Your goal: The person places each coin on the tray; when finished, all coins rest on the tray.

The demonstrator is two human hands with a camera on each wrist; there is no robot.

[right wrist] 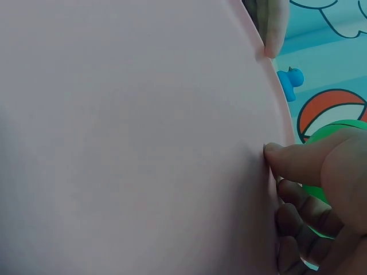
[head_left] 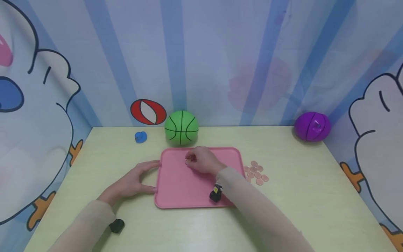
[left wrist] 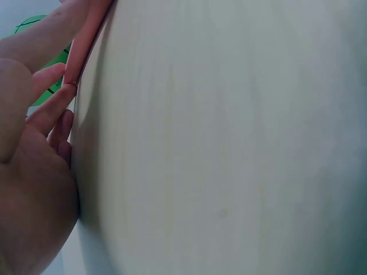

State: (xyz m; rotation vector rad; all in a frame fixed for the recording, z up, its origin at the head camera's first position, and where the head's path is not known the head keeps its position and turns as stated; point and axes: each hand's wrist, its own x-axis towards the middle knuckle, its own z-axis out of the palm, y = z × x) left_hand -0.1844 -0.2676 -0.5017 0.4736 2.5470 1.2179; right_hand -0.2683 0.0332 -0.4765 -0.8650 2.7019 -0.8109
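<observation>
A pink tray (head_left: 181,185) lies on the table. My right hand (head_left: 203,161) is over its upper middle and pinches a small copper-coloured coin (head_left: 188,161) between thumb and fingertips. In the right wrist view the coin shows only as a thin edge beside the thumb (right wrist: 304,160). My left hand (head_left: 133,180) rests at the tray's left edge, thumb and fingers spread and touching the rim. Several copper-coloured coins (head_left: 251,174) lie in a loose cluster just right of the tray, partly hidden by the right sleeve.
Behind the tray sits a green ball (head_left: 181,128) with black lines. A small blue duck (head_left: 140,137) stands at the back left, and a purple ball (head_left: 312,126) at the back right. A printed curtain (head_left: 207,63) hangs behind the table (head_left: 299,196).
</observation>
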